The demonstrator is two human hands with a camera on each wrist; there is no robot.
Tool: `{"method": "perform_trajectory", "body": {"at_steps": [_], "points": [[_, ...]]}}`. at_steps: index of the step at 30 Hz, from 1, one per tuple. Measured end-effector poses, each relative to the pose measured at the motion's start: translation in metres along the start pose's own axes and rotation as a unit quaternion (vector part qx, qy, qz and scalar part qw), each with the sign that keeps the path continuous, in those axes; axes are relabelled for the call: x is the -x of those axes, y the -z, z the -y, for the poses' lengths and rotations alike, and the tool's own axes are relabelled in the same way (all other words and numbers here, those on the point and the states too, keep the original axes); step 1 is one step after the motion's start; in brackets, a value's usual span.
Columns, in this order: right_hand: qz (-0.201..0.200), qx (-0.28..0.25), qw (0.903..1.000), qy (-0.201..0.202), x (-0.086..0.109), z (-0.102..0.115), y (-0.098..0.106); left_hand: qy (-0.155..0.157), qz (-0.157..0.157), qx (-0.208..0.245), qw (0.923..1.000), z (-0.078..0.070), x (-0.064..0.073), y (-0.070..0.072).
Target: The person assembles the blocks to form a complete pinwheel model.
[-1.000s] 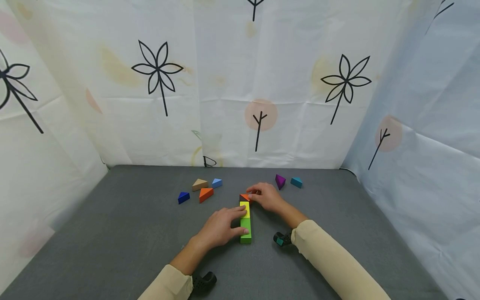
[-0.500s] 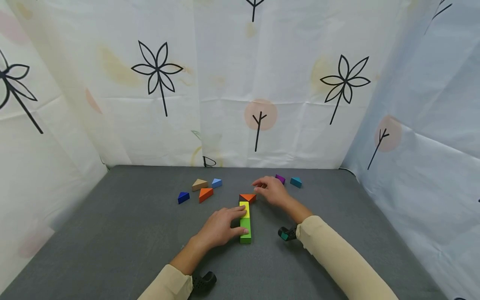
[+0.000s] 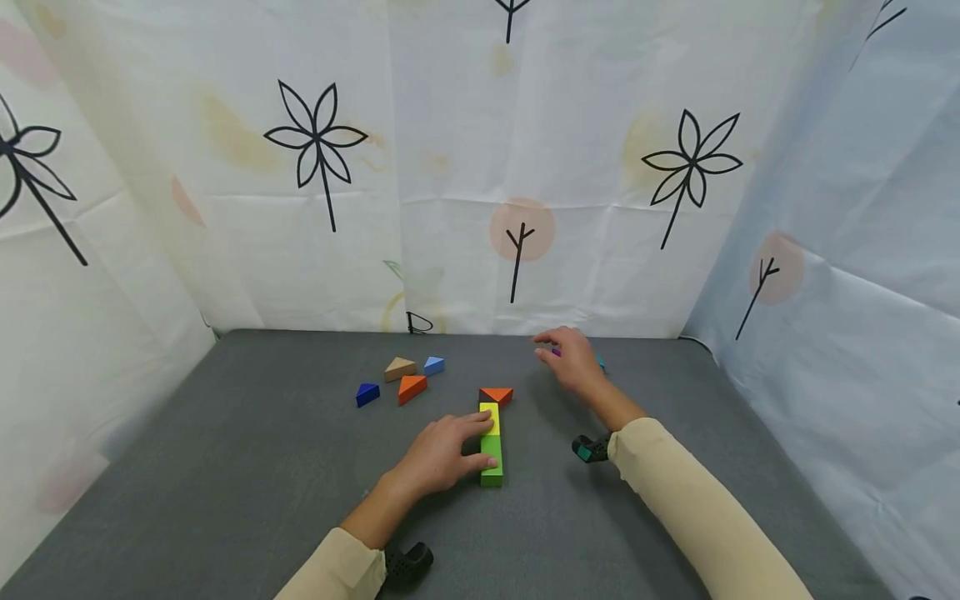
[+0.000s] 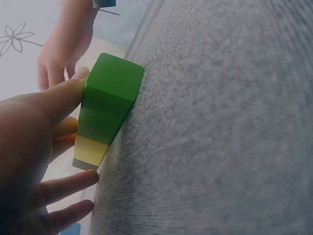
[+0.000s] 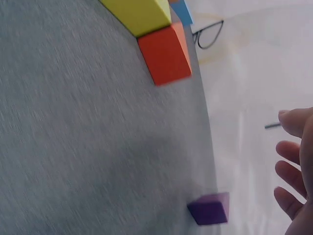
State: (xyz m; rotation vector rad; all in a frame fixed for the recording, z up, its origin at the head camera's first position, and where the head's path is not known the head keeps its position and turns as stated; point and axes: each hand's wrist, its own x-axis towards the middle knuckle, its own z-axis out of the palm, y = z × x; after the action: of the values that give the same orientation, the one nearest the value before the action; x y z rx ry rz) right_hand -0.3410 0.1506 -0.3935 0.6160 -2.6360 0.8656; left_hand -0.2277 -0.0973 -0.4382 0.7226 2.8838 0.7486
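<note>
A green block (image 3: 491, 447) and a yellow block (image 3: 492, 427) lie end to end in a line on the grey table. My left hand (image 3: 442, 454) rests on them, thumb on the green and a fingertip on the yellow, the other fingers stretched out. At the line's far end an orange triangular block (image 3: 500, 394) sits beside a dark triangular one (image 3: 486, 397). Over the purple triangular block (image 5: 210, 209) hovers my right hand (image 3: 572, 362), fingers loosely bent and holding nothing. From the head, that hand covers most of the purple block and part of the teal one (image 3: 602, 364).
Left of the line lie a tan triangular block (image 3: 400, 370), a light blue one (image 3: 433, 366), another orange one (image 3: 412, 388) and a dark blue one (image 3: 367, 394). White patterned cloth (image 3: 450, 267) rises behind the table and at both sides.
My right hand has let go of the orange triangular block at the line's end and moved right and away from me, over the purple block. My left hand has stayed on the blocks.
</note>
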Motion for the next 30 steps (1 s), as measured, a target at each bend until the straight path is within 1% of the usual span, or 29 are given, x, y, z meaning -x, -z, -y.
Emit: {"method": "perform_trajectory", "body": {"at_steps": [5,9,16,23,30], "points": [[-0.020,0.011,0.9997,0.004,-0.003,-0.015,0.006,-0.003,-0.003,-0.004,1.0000,0.000,0.001,0.001],[-0.020,0.030,0.9993,-0.008,-0.002,-0.027,0.011,-0.002,-0.002,-0.006,1.0000,0.000,0.001,0.001],[0.010,0.062,0.9967,-0.052,0.003,-0.045,0.017,-0.001,0.002,-0.005,1.0000,-0.001,0.000,0.001],[0.033,0.100,0.9918,-0.072,0.009,-0.066,0.018,0.001,-0.001,-0.003,1.0000,-0.001,0.000,0.001],[0.062,0.107,0.9884,-0.088,0.015,-0.077,0.021,0.007,0.005,0.005,1.0000,0.000,-0.001,0.000]]}}
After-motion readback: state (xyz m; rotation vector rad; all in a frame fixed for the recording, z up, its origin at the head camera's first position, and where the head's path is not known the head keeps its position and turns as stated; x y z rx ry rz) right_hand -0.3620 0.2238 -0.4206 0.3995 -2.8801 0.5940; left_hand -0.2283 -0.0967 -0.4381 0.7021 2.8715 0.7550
